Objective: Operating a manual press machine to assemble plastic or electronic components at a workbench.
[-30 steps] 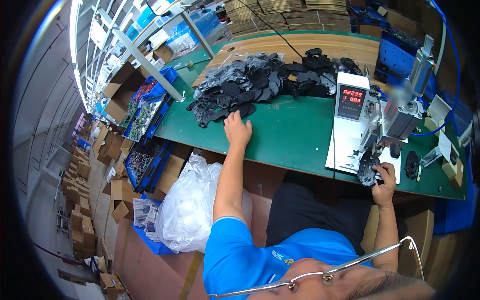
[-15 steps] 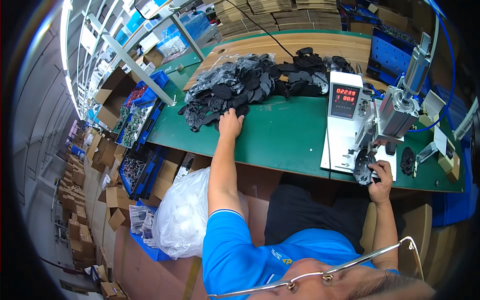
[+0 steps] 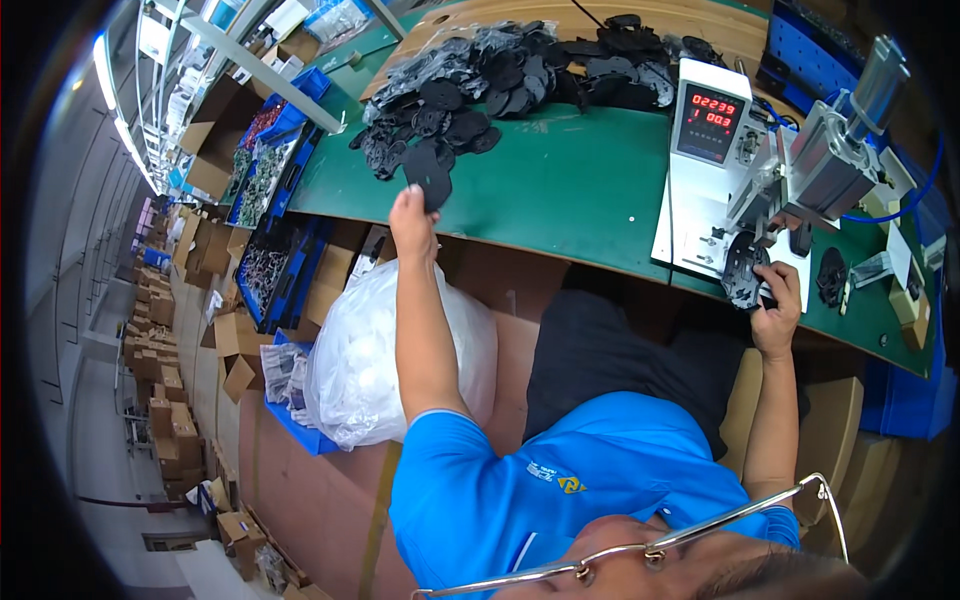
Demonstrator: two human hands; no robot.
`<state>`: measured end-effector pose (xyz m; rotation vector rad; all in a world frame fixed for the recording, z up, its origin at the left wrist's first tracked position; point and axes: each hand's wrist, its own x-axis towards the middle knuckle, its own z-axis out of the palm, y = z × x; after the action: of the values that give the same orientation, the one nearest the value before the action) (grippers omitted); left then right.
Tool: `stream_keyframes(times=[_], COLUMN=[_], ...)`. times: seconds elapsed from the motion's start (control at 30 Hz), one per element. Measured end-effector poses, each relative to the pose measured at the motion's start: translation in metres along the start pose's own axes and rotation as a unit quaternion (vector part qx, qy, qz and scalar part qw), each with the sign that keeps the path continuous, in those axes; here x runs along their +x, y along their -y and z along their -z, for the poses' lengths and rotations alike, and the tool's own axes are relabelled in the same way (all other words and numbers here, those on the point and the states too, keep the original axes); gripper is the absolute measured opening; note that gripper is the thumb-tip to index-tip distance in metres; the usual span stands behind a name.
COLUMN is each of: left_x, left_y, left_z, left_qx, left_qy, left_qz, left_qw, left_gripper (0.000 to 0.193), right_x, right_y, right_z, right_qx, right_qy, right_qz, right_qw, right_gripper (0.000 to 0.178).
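Observation:
My left hand [image 3: 413,222] grips a flat black plastic part [image 3: 428,176] with rounded ends, just in front of the pile. That pile of black plastic parts [image 3: 462,75] lies heaped on the green table. At the right, my right hand [image 3: 778,308] holds another black plastic part [image 3: 742,270] by its near edge. This part is on the white base plate under the metal head of a bench press [image 3: 790,190]; how it is seated is hidden. One more black part [image 3: 831,272] lies on the table right of the press.
A white control box [image 3: 709,112] with a red display stands behind the press plate. Blue bins [image 3: 288,262] of small parts line the table's left end. Below the left arm sits a large white plastic bag [image 3: 365,350]. A blue air hose [image 3: 915,205] loops at the right.
My left hand has come away from the pile toward the table's near edge with a black plastic part in it. My right hand still holds its part at the press. The whole view has shifted.

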<state>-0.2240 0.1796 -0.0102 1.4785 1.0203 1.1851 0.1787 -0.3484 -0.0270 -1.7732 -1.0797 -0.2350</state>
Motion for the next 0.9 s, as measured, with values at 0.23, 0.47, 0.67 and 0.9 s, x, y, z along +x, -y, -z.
stream_keyframes(times=[0.23,0.47,0.67,0.9], left_x=[-0.177,-0.136,-0.099,-0.146], left_y=[0.056,0.117,0.148,0.159], left_z=[0.021,0.026,0.081,0.068], left_qx=[-0.074,-0.048,-0.434,-0.552], left_qy=[0.295,0.105,-0.346,-0.322], left_qz=[0.288,0.287,0.092,0.132], left_qw=[0.908,0.951,0.827,0.758], left_gripper=[0.015,0.007,0.031,0.028], right_x=[-0.007,-0.008,-0.002,-0.008], right_y=[-0.006,-0.013,-0.009,-0.015], right_z=[0.004,0.005,-0.002,0.004], right_qx=[0.016,0.003,0.024,0.002], right_qy=[-0.006,0.008,0.000,-0.002], right_qz=[-0.001,-0.007,0.007,0.014], right_qw=[1.000,1.000,1.000,1.000], right_gripper=[0.047,0.057,0.054,0.051])
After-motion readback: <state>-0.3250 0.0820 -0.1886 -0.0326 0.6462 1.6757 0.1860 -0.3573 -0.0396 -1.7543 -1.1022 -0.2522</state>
